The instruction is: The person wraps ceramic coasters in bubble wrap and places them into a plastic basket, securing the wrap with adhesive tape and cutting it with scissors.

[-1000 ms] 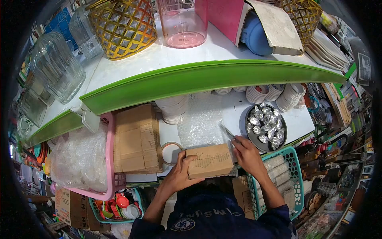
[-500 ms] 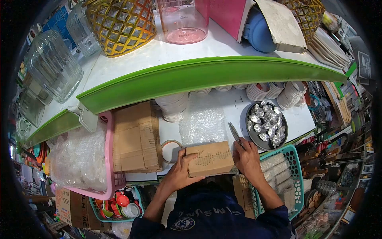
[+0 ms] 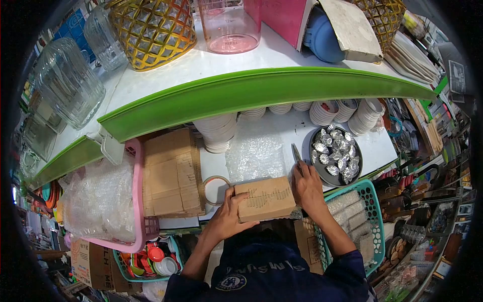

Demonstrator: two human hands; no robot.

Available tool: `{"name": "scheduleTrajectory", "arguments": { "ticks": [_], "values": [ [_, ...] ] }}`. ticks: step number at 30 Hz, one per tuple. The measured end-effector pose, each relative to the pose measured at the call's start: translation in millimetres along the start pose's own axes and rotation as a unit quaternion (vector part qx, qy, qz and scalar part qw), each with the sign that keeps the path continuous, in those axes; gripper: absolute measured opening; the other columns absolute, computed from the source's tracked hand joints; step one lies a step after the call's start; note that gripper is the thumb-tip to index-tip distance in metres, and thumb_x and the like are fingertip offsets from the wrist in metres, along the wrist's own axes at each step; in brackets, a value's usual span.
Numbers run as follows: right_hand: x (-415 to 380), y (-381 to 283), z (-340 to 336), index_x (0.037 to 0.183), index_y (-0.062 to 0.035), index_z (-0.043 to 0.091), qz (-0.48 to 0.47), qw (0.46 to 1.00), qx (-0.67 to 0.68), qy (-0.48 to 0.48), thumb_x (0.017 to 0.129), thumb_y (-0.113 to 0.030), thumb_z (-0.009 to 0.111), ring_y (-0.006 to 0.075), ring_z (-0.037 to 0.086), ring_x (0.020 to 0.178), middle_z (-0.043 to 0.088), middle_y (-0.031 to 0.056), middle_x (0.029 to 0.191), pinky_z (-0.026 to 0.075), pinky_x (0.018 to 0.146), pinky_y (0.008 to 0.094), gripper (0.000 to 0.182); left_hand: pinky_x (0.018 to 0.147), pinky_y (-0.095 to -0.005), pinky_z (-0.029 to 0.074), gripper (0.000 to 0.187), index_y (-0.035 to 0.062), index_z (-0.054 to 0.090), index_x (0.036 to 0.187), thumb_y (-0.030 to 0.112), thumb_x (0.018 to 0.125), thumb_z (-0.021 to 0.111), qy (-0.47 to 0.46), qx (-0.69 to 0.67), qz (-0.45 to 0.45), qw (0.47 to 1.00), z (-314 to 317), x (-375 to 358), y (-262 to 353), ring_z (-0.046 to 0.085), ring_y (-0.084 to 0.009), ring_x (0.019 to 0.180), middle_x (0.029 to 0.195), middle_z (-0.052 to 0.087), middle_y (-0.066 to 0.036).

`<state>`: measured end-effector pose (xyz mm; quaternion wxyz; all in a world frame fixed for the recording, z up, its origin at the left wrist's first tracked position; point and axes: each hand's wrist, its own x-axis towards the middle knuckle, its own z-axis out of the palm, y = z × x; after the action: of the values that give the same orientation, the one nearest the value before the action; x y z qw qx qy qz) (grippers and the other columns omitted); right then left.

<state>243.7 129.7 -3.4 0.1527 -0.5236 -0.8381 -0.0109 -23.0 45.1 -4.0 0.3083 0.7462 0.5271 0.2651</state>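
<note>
My left hand (image 3: 227, 215) grips the left end of a small brown cardboard box (image 3: 266, 200), with fingers on its top and the thumb along the near side. Handwritten marks cover the top of the box. In my right hand (image 3: 308, 189) is a pair of scissors (image 3: 296, 153), blades together and pointing away from me; the handles are hidden in the fingers. That hand is at the right end of the box. Beyond the box lies a sheet of bubble wrap (image 3: 255, 156), and a roll of tape (image 3: 217, 190) sits to its left.
A dark round pan (image 3: 314, 160) of crumpled foil pieces stands right of the scissors. Flattened cardboard (image 3: 168, 173) and a pink basket (image 3: 139, 221) of bubble wrap are left. A teal basket (image 3: 377, 221) holds wrapped packs. A green-edged shelf (image 3: 266, 93) overhangs the worktop.
My right hand has shifted slightly away from me and left, and the scissors now point more straight ahead. My left hand and the box stay almost where they were.
</note>
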Motion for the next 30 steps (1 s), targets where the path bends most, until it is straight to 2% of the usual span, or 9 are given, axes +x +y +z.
{"name": "scheduleTrajectory", "arguments": {
  "ticks": [3,5,6,7,9,10,13,22,30],
  "values": [
    [6,0,-8,0.121,0.0072,0.055,-0.007,1.000,0.026,-0.002,0.085,-0.005,0.055,0.0417,0.051,0.109,0.049,0.0238,0.129,0.044,0.094,0.0452,0.039,0.106,-0.0485,0.039,0.095,0.0084,0.026,0.138,0.041,0.070,0.085,-0.020,0.011,-0.009,1.000,-1,1,-2,0.042,-0.0432,0.127,0.135,0.029,-0.026],
    [12,-10,-27,0.126,0.0039,0.054,0.065,0.984,0.167,0.014,0.088,-0.008,0.057,0.0428,0.051,0.112,0.049,0.0240,0.131,0.044,0.096,0.0459,0.040,0.106,-0.0483,0.039,0.095,0.0084,0.027,0.138,0.040,0.070,0.085,-0.020,0.004,-0.011,1.000,-2,2,-2,0.043,-0.0429,0.126,0.135,0.030,-0.026],
    [11,-7,-37,0.137,-0.0029,0.047,0.070,0.967,0.242,-0.027,0.089,-0.022,0.064,0.0421,0.046,0.124,0.044,0.0238,0.138,0.042,0.101,0.0465,0.055,0.105,-0.0481,0.040,0.094,0.0085,0.027,0.138,0.040,0.070,0.085,-0.023,-0.003,-0.011,1.000,-2,2,-2,0.043,-0.0426,0.125,0.134,0.031,-0.025],
    [9,-6,-46,0.137,-0.0029,0.047,0.070,0.967,0.242,-0.028,0.089,-0.022,0.064,0.0421,0.046,0.124,0.044,0.0238,0.138,0.042,0.101,0.0465,0.055,0.105,-0.0481,0.040,0.094,0.0085,0.027,0.138,0.040,0.070,0.085,-0.023,-0.004,-0.012,1.000,-2,3,-2,0.043,-0.0426,0.125,0.134,0.031,-0.025],
    [3,-5,-61,0.146,-0.0091,0.037,-0.073,0.938,0.330,-0.079,0.078,-0.035,0.077,0.0414,0.036,0.134,0.033,0.0223,0.148,0.039,0.105,0.0473,0.083,0.103,-0.0481,0.041,0.093,0.0084,0.028,0.137,0.039,0.070,0.085,-0.007,-0.021,0.008,1.000,-1,4,-3,0.044,-0.0422,0.124,0.132,0.033,-0.024],
    [0,-5,-63,0.150,-0.0146,0.030,-0.087,0.928,0.338,-0.127,0.064,-0.042,0.086,0.0400,0.027,0.141,0.021,0.0193,0.155,0.035,0.110,0.0483,0.106,0.103,-0.0481,0.041,0.093,0.0084,0.028,0.137,0.039,0.070,0.085,-0.008,-0.021,0.008,1.000,-1,4,-2,0.044,-0.0422,0.124,0.132,0.033,-0.024],
    [-6,-15,-57,0.148,-0.0146,0.033,-0.078,0.921,0.319,-0.208,0.058,-0.045,0.089,0.0405,0.024,0.142,0.018,0.0197,0.156,0.030,0.112,0.0491,0.110,0.103,-0.0480,0.041,0.092,0.0080,0.031,0.136,0.040,0.069,0.085,-0.002,0.004,0.001,1.000,-5,5,2,0.045,-0.0424,0.123,0.131,0.035,-0.023],
    [-8,-4,-48,0.145,-0.0190,0.038,-0.075,0.898,0.380,-0.210,0.074,-0.030,0.082,0.0397,0.028,0.141,0.020,0.0203,0.155,0.033,0.112,0.0463,0.084,0.099,-0.0501,0.044,0.085,0.0087,0.031,0.136,0.039,0.074,0.080,-0.019,-0.013,-0.011,1.000,-13,11,15,0.047,-0.0459,0.119,0.133,0.033,-0.025],
    [-3,-2,-46,0.147,-0.0126,0.031,-0.038,0.880,0.432,-0.191,0.077,-0.035,0.079,0.0404,0.031,0.139,0.028,0.0230,0.152,0.031,0.112,0.0462,0.088,0.111,-0.0463,0.032,0.099,0.0015,0.017,0.147,0.033,0.076,0.079,-0.005,-0.040,-0.060,0.997,-16,19,23,0.034,-0.0404,0.135,0.140,0.032,-0.024]
  ]
}}
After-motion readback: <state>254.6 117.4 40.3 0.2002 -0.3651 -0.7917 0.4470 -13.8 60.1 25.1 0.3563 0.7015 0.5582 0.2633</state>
